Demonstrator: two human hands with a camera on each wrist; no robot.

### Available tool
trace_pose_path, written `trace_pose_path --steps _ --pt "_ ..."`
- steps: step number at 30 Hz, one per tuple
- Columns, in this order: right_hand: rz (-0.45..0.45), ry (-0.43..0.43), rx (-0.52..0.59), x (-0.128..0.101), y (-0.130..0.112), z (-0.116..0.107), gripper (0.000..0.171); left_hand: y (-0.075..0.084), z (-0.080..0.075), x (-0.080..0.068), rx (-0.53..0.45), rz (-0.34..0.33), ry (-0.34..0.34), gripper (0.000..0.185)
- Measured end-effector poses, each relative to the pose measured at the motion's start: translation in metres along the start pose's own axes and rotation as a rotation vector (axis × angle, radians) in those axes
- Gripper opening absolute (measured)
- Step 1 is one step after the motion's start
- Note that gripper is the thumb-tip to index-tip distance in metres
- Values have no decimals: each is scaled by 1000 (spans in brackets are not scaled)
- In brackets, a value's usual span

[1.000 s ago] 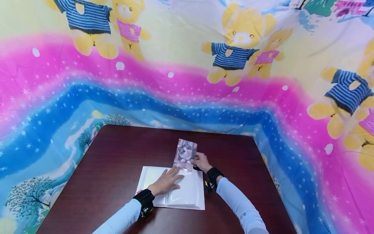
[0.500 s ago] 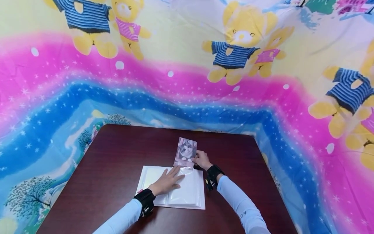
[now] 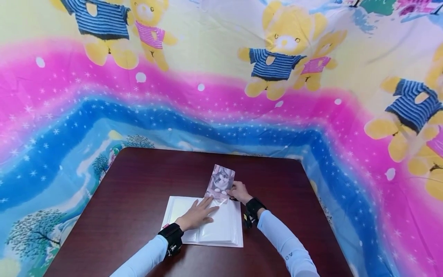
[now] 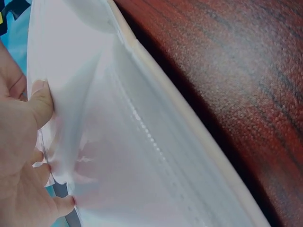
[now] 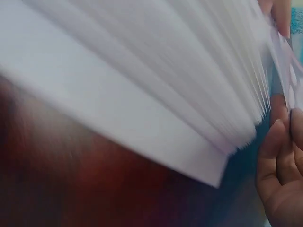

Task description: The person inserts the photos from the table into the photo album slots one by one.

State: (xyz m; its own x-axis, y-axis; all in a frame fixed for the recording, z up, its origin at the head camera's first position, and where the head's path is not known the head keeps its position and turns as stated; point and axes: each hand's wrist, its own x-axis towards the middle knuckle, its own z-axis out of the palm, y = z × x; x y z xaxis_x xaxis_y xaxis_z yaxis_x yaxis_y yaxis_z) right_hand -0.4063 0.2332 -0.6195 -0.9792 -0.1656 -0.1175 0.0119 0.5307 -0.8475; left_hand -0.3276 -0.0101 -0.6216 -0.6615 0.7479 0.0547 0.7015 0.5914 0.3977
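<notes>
A person in pale blue sleeves works at a dark reddish-brown wooden table, both wrists strapped with black bands. The left hand lies flat, fingers straight and spread, pressing down on the open white photo album with clear plastic sleeves, its fingertips near the far edge of the right-hand page. The left wrist view shows those fingers touching the glossy sleeve, the album's stacked pages fanning away beside the wood grain of the table.

Just beyond the left hand's fingertips, the right hand pinches the right edge of a glossy print of a grey-and-white cat, fingers curled around it. The print stands tilted upward, its lower edge meeting the top of the album page at the pocket's mouth; whether it has entered the pocket cannot be told. The right wrist view, blurred, shows only the album's page edges and part of the right hand at the frame's right side.

Behind the hands hangs a bright cloth backdrop printed with yellow teddy bears in striped shirts.
</notes>
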Motion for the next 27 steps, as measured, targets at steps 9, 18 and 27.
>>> trace_pose_path --steps 9,18,27 --pt "-165 -65 -198 6 -11 -13 22 2 0 2 -7 -8 -18 51" --pt "-30 -53 -96 2 -11 -11 24 2 -2 1 26 -5 -26 53" --pt "-23 -102 -53 -3 -10 -11 15 4 -10 2 -15 -7 -58 58"
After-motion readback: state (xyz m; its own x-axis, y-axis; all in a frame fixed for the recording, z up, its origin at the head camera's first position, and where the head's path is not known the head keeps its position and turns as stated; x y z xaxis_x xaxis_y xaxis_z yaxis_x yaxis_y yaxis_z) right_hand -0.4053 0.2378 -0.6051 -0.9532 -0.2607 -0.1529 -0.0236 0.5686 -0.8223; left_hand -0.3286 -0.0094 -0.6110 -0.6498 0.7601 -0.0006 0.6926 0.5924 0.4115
